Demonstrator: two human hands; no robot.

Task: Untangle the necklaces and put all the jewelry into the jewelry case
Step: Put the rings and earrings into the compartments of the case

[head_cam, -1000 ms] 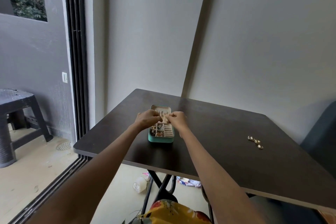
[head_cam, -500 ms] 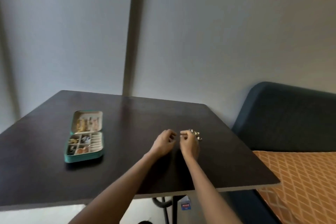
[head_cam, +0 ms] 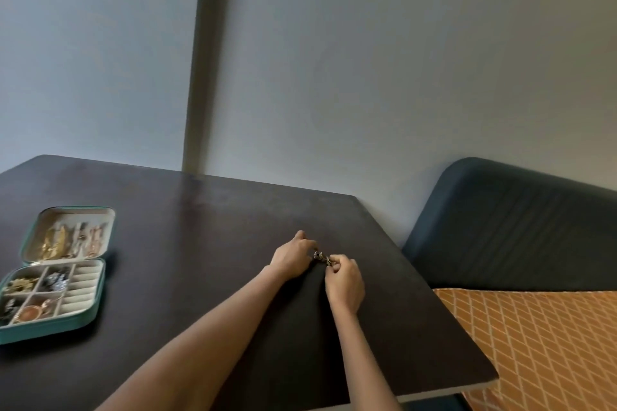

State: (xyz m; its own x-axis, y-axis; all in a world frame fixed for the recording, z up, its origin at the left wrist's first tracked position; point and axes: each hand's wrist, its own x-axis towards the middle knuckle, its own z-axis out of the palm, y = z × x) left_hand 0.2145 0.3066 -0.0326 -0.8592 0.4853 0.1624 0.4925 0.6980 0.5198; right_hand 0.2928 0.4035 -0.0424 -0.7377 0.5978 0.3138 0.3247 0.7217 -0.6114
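A teal jewelry case [head_cam: 85, 319] lies open at the left of the dark table [head_cam: 200, 227]. Its lid holds gold and pale pieces, and its divided tray holds several small items. On the right part of the table lie small gold jewelry pieces [head_cam: 322, 257]. My left hand [head_cam: 292, 259] and my right hand [head_cam: 344, 282] meet over them with fingers curled. My left fingertips touch one piece and my right fingertips pinch another. What kind of pieces they are is too small to tell.
A dark blue sofa back [head_cam: 507, 227] and an orange diamond-patterned cushion [head_cam: 547, 344] stand just past the table's right edge. A plain wall rises behind the table. The table's front right corner [head_cam: 490, 380] is near the cushion.
Both hands left the jewelry case and moved right to the small gold pieces. The view swung right, so the case now sits at the far left. The fingers have closed on the pieces.
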